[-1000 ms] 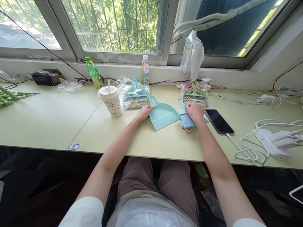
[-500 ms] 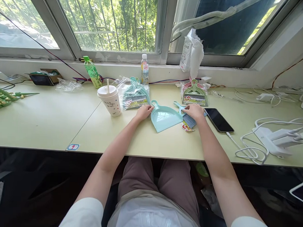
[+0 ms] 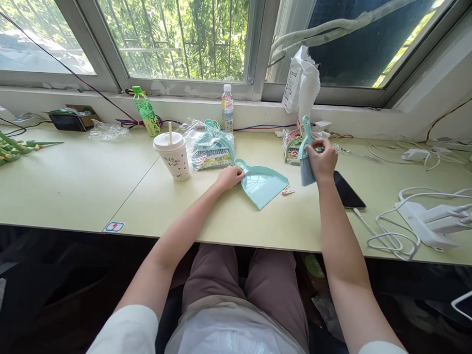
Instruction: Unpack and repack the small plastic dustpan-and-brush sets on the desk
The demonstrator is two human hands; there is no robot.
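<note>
A light teal dustpan (image 3: 264, 186) lies on the table, its handle toward the upper left. My left hand (image 3: 231, 177) is closed on that handle, with the fingertips partly hidden. Raised above the table, a small teal hand brush (image 3: 306, 148) hangs upright with grey bristles down. My right hand (image 3: 322, 158) grips it near the top of its head. A small printed card (image 3: 287, 190) lies by the dustpan's right edge. Behind the brush stands a wrapped pink and green dustpan set (image 3: 291, 143), partly covered by it.
Left of the dustpan are a white lidded cup with straw (image 3: 171, 155) and wrapped teal dustpan sets (image 3: 211, 148). A black phone (image 3: 347, 191) lies right of my right hand, beside a white charger (image 3: 431, 225) with looped cables. Bottles (image 3: 227, 107) line the window side.
My right hand has lifted the brush off the table and turned it upright, moving right. My left hand and the dustpan have shifted slightly right, and the dustpan has turned a little.
</note>
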